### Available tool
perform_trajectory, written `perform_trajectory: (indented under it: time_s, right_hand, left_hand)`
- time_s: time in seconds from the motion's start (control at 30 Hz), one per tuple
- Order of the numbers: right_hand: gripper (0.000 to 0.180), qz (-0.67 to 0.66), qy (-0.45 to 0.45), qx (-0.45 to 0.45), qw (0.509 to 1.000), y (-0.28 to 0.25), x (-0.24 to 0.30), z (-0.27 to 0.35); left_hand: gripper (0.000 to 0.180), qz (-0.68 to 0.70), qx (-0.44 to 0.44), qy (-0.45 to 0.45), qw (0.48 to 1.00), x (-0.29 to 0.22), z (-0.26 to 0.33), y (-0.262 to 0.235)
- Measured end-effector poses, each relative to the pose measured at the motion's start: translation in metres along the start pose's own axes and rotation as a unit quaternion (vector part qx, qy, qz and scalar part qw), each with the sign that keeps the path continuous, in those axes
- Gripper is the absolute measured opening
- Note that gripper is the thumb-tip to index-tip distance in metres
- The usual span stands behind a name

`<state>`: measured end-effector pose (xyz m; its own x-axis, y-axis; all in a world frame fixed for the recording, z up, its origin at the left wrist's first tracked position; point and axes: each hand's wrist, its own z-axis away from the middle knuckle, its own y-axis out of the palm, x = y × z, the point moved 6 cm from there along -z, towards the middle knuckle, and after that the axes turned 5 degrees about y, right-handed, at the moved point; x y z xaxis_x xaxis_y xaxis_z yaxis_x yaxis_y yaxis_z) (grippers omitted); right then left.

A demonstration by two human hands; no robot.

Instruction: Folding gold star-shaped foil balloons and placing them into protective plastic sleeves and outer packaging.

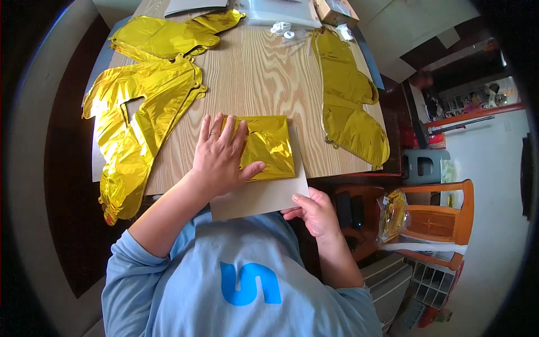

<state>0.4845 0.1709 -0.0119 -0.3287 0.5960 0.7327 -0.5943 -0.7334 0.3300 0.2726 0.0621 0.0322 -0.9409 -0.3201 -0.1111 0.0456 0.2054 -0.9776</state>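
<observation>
A shiny gold foil balloon, folded into a flat square packet [270, 147], lies near the table's front edge. Beneath it is a pale grey sheet of card [258, 200] whose near part sticks out past the edge toward me. My left hand [222, 154] rests flat on the packet's left side, fingers spread and thumb out to the right. With thumb and fingers, my right hand [314, 211] pinches the card's near right corner. Part of the packet and the card's left side are hidden under my left hand and wrist.
Flat gold foil balloons lie on the wood-grain table [264, 78]: two at the left [140, 106] [168, 36], one at the right [351, 101]. White ribbon [282, 29], clear plastic bags [281, 11] and a cardboard box [337, 12] sit at the back. A wooden chair [435, 222] stands right.
</observation>
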Motion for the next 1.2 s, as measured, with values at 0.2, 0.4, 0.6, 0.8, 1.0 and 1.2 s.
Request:
perform_trajectory:
  time_s: [0.2, 0.4, 0.6, 0.8, 1.0, 1.2]
  right_hand:
    - [0.026, 0.059, -0.034, -0.059, 0.996, -0.032, 0.012, 0.024]
    - [0.023, 0.108, -0.086, -0.145, 0.980, -0.056, 0.028, 0.052]
    - [0.022, 0.174, -0.160, -0.180, 0.955, -0.047, 0.050, 0.066]
    - [0.017, 0.352, -0.276, -0.314, 0.837, -0.049, 0.104, 0.107]
    - [0.025, 0.246, -0.390, -0.346, 0.817, -0.068, 0.173, 0.079]
    - [0.025, 0.036, -0.322, -0.229, 0.918, -0.074, 0.163, -0.077]
  left_hand:
    - [0.092, -0.003, -0.012, -0.001, 1.000, 0.000, 0.002, 0.000]
    - [0.093, 0.002, -0.017, 0.002, 1.000, 0.001, 0.004, 0.004]
    - [0.094, 0.007, -0.016, 0.005, 1.000, 0.002, 0.007, 0.008]
    - [0.095, 0.002, 0.002, -0.006, 1.000, 0.002, 0.008, 0.010]
    - [0.094, 0.020, -0.033, -0.005, 0.999, 0.003, 0.013, 0.010]
    - [0.094, 0.030, -0.053, 0.003, 0.998, 0.002, 0.012, 0.011]
